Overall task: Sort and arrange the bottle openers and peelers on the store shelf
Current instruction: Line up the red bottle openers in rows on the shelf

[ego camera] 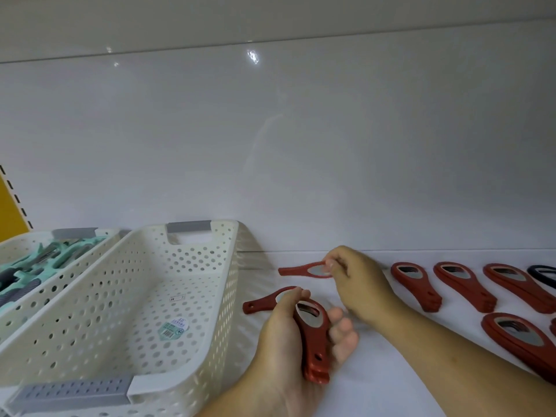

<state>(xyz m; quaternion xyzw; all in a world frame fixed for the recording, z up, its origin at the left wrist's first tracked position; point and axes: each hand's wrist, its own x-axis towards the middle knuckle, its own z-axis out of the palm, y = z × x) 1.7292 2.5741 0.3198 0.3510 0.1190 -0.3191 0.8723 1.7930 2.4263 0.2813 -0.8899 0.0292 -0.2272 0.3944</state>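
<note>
My left hand (285,341) grips a small stack of red bottle openers (314,341), handles pointing toward me. Just beyond its thumb another red opener (258,305) lies on the white shelf (391,371). My right hand (355,281) pinches the ring end of a single red opener (301,270), which is lifted with its handle pointing left. To the right, stacks of red openers (416,285) lie in a row. Teal and grey peelers (36,266) fill the far-left basket.
An empty cream perforated basket (210,341) with grey handles stands left of my hands, beside the peeler basket (99,245). More red opener stacks (517,341) and a dark blue opener (543,273) lie at the right edge. The white back wall rises behind.
</note>
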